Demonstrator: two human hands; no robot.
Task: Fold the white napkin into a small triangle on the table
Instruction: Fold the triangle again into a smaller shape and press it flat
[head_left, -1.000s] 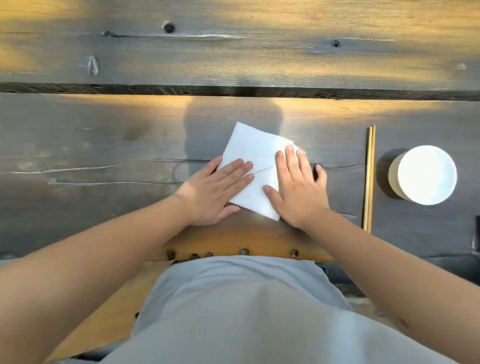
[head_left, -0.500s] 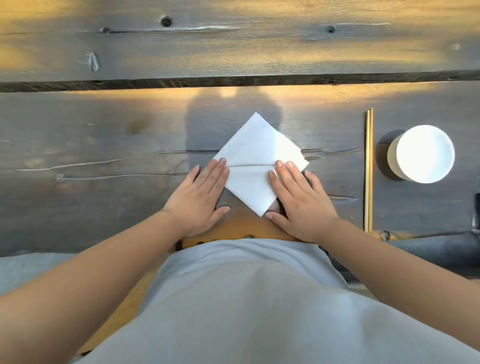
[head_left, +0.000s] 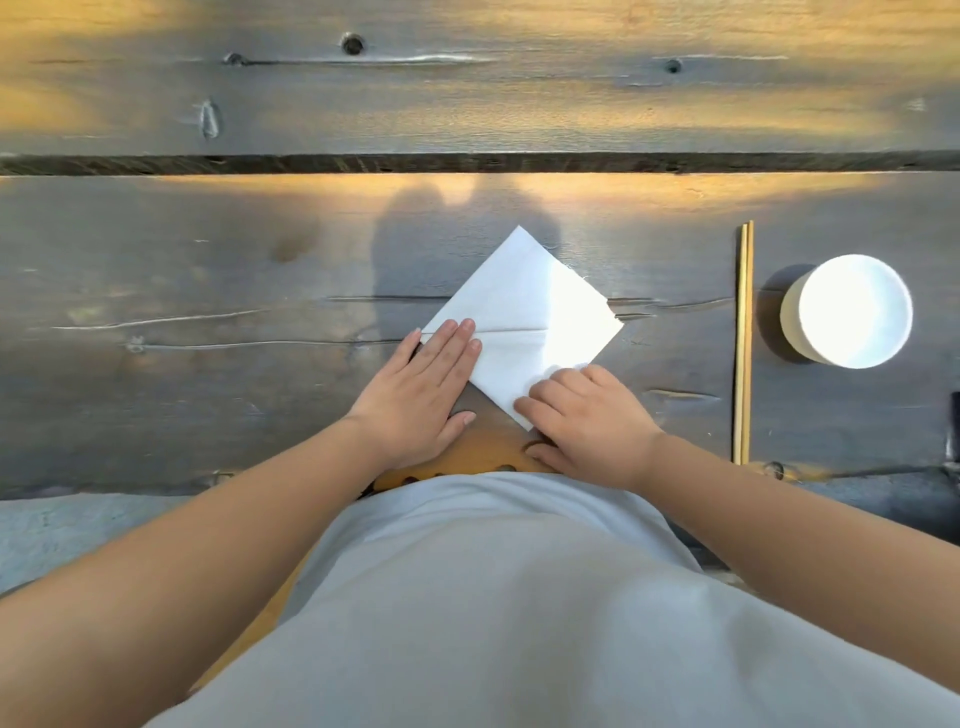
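White napkin lies as a diamond mid-frame on wood table. Left hand flat, fingers spread open on its left corner; right hand curled, pinching the bottom-right edge

The left hand covers the white napkin's nine-o'clock corner, so the crease line vanishes beneath its fingers. At five o'clock, the right hand hides the napkin's lower right edge; whether its curled fingertips pinch a layer cannot be told. The person's grey shirt conceals the table's near edge. At three o'clock, a dark object is cut off by the frame and unidentifiable.
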